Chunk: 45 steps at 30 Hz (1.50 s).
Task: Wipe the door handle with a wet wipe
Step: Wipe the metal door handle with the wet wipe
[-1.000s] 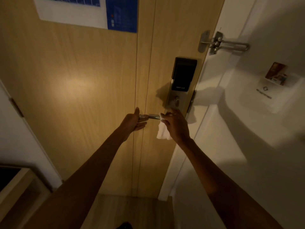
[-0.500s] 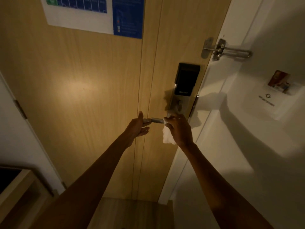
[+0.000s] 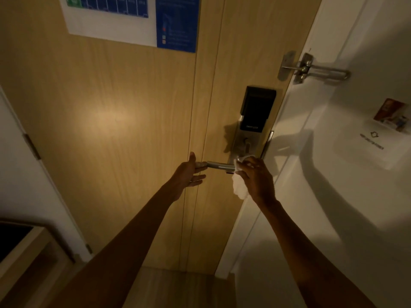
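A silver lever door handle (image 3: pixel 219 165) juts left from a metal lock plate on the wooden door (image 3: pixel 133 130). My right hand (image 3: pixel 255 177) grips a white wet wipe (image 3: pixel 239 187) and presses it around the handle's inner end, near the plate; the wipe's loose tail hangs below my fingers. My left hand (image 3: pixel 189 173) holds the handle's free tip, fingers loosely curled around it and thumb up. The tip of the handle is hidden by those fingers.
A black smart lock panel (image 3: pixel 255 110) sits above the handle. A swing bar latch (image 3: pixel 311 70) bridges door and white frame. A key card holder (image 3: pixel 391 121) is on the right wall, a blue-and-white notice (image 3: pixel 133 18) on the door, a wooden cabinet (image 3: pixel 26 252) at lower left.
My right hand with the wipe has slid right along the handle toward the lock plate, baring more of the lever. The camera view has tilted slightly.
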Tool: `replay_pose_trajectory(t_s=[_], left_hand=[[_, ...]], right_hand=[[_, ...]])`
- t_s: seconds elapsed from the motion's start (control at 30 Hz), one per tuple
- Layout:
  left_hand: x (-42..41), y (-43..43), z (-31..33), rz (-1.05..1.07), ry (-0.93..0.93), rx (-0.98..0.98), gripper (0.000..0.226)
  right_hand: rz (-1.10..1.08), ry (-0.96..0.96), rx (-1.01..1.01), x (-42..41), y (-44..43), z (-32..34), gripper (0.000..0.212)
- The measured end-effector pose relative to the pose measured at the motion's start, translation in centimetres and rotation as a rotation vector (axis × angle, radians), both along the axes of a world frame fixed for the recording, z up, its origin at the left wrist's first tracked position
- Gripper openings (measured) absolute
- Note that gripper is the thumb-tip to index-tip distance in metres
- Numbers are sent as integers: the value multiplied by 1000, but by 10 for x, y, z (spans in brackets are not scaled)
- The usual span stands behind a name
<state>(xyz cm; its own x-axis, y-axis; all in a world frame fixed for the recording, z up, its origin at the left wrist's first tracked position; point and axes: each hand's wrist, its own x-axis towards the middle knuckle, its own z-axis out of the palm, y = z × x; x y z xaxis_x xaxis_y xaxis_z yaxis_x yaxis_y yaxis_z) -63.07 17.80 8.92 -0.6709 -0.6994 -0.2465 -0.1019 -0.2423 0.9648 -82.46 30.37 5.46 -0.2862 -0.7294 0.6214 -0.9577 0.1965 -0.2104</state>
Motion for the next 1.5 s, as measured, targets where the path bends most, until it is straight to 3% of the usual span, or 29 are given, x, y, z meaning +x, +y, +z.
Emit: replay_pose_trajectory(t_s=[0.1,0.43,0.6,0.7,0.93,1.2,1.33,1.5], left_hand=[[-1,1,0,15,7,-8,62],[-5,-12,-1,43,22,2,78],[-3,-14,-6,26,51,-2,81],[-5,-14,-6,51,39,-34,77],[-9,-20,1,48,-24,-166,74],[-10,-21,-3,45,2,-193,73],[-11,-23,-1,37,-12,-181,75],[-10,-24,-7,40,9,-160,74]], right_hand=[[-14,-63,-9,-6,0,-3,29],[-28,-20,-34,-2,-2,-1,25],[-23,177,-2,17,-22,1,33],[-27,234,-35,26,-31,1,38],[-70,111,-20,-11,-2,-5,36],[-40,299,16,13,-22,4,31],[-28,278,15,4,-12,4,43],[5,300,-11,20,-26,3,38]])
